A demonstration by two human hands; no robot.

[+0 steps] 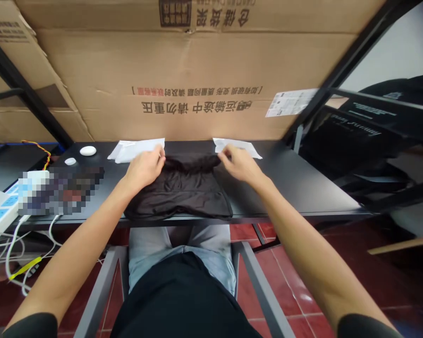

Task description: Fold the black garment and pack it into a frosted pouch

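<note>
Cloth (183,190) reaches from left fingers (160,154) to right fingers (227,154).

Worn on the head, the one camera looks forward and down from above and behind the near edge of the worktop (292,183). The black shirt (183,300) and jeans (146,251) sit close below; the left hand (144,169) and right hand (243,164) are farther off, before the cardboard (197,61).

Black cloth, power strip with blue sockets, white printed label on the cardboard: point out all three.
Black cloth (183,193): head view, middle of its spread fabric.
Power strip (10,202): head view, socket face.
White printed label (291,102): head view, middle of its face.
</note>
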